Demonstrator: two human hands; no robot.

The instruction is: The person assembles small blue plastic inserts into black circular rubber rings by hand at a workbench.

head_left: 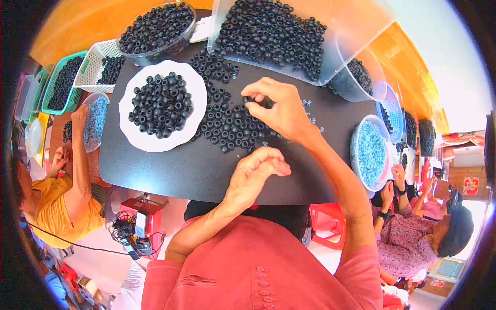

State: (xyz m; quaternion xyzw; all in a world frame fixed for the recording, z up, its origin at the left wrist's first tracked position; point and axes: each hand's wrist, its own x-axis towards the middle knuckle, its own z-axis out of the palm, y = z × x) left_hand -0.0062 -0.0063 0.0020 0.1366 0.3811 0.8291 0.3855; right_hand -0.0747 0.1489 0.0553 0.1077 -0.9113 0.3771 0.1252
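Observation:
My right hand (276, 108) is raised over a spread of loose black beads (227, 129) on the dark table, its thumb and fingers pinched around a black bead (264, 102). Lower and nearer the table's front edge, my left hand (256, 173) has its fingers curled in toward the thumb; whatever they may hold is hidden. To the left of the loose beads stands a white scalloped plate (130, 135) with a heap of black beads (160, 106) on it. A few small clear bluish pieces (307, 103) lie beside my right wrist.
A large clear bin (356, 33) of black beads stands at the back, a round clear tub (175, 51) left of it. At the right is a bowl (354, 157) of pale-blue pieces. People work on both sides; a box with cables (139, 222) lies below left.

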